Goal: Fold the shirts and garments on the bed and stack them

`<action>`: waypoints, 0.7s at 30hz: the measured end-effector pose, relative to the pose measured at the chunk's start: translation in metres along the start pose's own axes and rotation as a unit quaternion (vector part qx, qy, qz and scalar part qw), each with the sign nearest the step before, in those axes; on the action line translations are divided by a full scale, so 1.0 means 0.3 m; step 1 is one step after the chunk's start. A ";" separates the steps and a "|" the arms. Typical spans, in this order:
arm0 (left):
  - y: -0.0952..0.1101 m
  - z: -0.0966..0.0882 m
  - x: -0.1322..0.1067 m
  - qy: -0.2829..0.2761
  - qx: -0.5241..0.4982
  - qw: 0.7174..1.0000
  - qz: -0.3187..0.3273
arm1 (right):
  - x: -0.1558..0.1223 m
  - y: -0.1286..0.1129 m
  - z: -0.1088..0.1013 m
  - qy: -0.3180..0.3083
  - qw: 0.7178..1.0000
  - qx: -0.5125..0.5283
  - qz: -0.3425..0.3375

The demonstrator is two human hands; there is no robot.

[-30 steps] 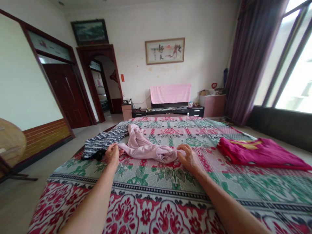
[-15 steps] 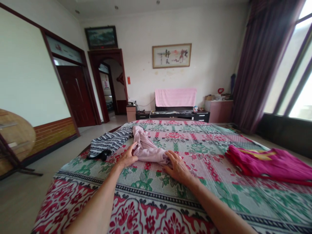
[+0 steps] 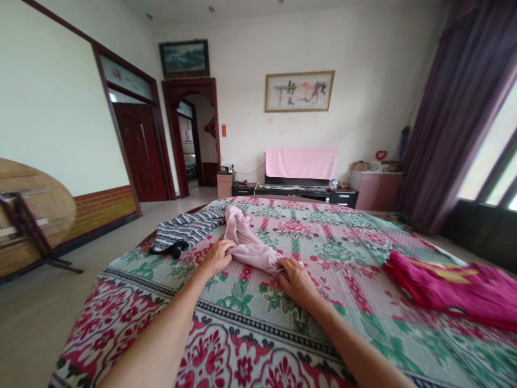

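Pink garment, one, two hands holding it

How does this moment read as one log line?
left hand: on pink garment, left side | right hand: on its right end | garment: bunched, on patterned cover | nearby: striped cloth left, magenta clothes right

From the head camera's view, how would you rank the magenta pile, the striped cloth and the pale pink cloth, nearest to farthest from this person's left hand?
1. Pale pink cloth: nearest, touching the left hand.
2. Striped cloth: just beyond the hand, to its left.
3. Magenta pile: farthest, well over to the right.
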State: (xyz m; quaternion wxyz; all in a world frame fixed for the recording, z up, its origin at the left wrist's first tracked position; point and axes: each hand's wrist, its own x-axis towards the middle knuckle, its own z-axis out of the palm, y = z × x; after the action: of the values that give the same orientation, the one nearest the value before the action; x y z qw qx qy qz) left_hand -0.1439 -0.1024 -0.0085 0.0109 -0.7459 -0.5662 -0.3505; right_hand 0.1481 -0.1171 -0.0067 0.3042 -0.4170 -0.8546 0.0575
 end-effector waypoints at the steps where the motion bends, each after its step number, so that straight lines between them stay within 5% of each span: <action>1: 0.003 -0.002 -0.001 -0.001 0.001 1.000 -0.003 | -0.001 0.001 0.000 0.001 1.000 0.000 -0.001; 11: 0.091 -0.038 0.026 0.027 -0.078 0.992 -0.093 | -0.007 -0.023 0.009 0.090 0.992 0.079 -0.050; 21: 0.175 -0.096 0.034 -0.034 -0.271 0.951 -0.148 | 0.019 -0.045 0.009 0.057 0.980 0.177 0.070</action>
State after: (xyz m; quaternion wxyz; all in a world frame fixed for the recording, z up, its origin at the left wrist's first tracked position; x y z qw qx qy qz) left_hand -0.1127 -0.1246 0.0386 -0.2626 -0.6404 -0.5537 -0.4630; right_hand 0.1347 -0.1212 -0.0012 0.4166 -0.4177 -0.7809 0.2054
